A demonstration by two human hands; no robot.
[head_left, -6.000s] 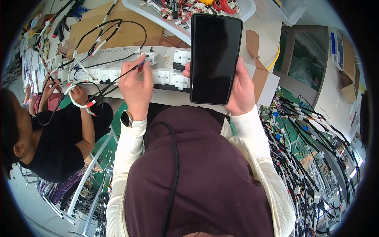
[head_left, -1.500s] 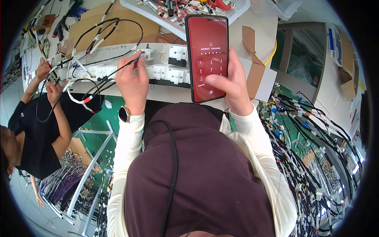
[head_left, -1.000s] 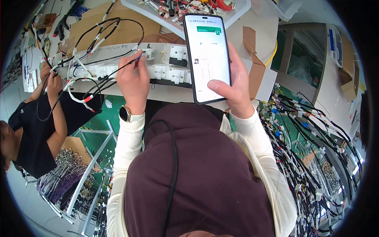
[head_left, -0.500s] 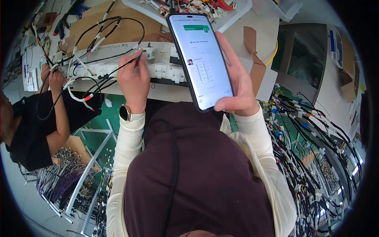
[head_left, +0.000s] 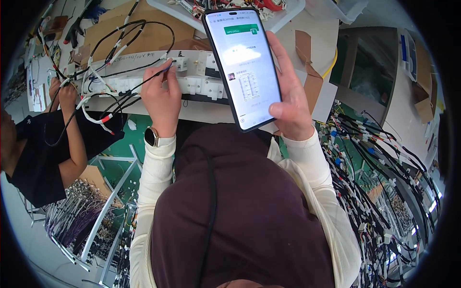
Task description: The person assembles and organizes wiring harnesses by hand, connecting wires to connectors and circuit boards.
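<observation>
My right hand (head_left: 293,108) holds a black-edged smartphone (head_left: 249,79) upright, its lit screen facing me and the thumb over the lower right of the screen. My left hand (head_left: 162,101) pinches the end of a black cable (head_left: 152,77) between thumb and fingertips. Those fingertips are beside a small white connector block (head_left: 181,64) on a long white fixture (head_left: 194,85) along the table's near edge. Whether the cable's tip sits in the block cannot be made out. More of the black and white wire harness (head_left: 115,57) loops over the fixture to the left.
At the left, a person in dark clothing (head_left: 48,153) handles the harness's other part. Behind the phone stands a pale tray (head_left: 288,21) of small parts. Cardboard (head_left: 307,67) lies right of it. Thick cable bundles (head_left: 365,192) hang at the right; a metal rack (head_left: 103,218) stands lower left.
My right thumb has shifted up and right across the phone's lower screen, and the phone has risen slightly. My left hand is almost unchanged.
</observation>
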